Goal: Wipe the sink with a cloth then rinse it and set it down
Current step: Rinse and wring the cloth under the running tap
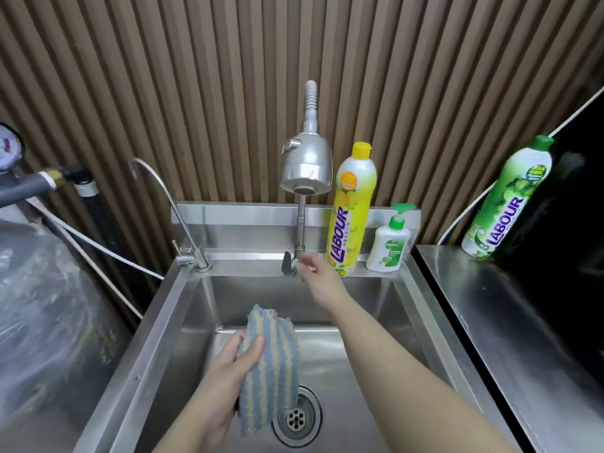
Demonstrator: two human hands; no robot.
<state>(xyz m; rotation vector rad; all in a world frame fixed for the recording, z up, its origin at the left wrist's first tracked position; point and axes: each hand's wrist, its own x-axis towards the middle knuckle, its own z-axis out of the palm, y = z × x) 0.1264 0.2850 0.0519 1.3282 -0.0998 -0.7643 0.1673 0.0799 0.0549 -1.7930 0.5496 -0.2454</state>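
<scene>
Striped cloth, held over the sink basin by the left hand, fingers curled round it; right hand at the tap lever, fingers blurred, grip indiscernible; no water visible, so rinsing and setting down apparently remain.

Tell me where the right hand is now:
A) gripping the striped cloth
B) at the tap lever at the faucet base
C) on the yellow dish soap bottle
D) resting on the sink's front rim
B: the right hand reaches to the tap lever at the foot of the faucet, while the left hand holds the striped cloth above the sink basin.
</scene>
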